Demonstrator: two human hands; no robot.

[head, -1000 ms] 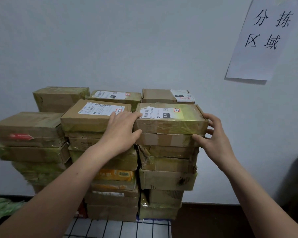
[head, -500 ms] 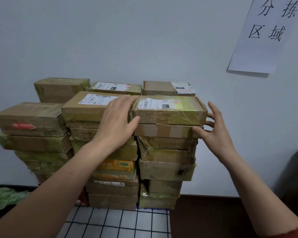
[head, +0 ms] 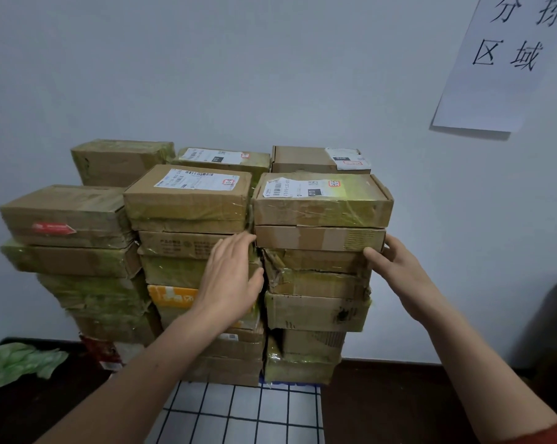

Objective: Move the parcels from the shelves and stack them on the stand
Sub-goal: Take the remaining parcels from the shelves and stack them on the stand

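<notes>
We're off the top parcel now: left hand drops lower with straight fingers, right hand slides down and pinches the thin box underneath.

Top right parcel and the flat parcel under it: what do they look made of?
Top right parcel: brown cardboard, wrapped in glossy clear tape with a yellow-green tinge; it glints and wrinkles, and a white paper label sits on top. Flat parcel: plain matt cardboard, with a paler band, probably tape, across its front.
</notes>
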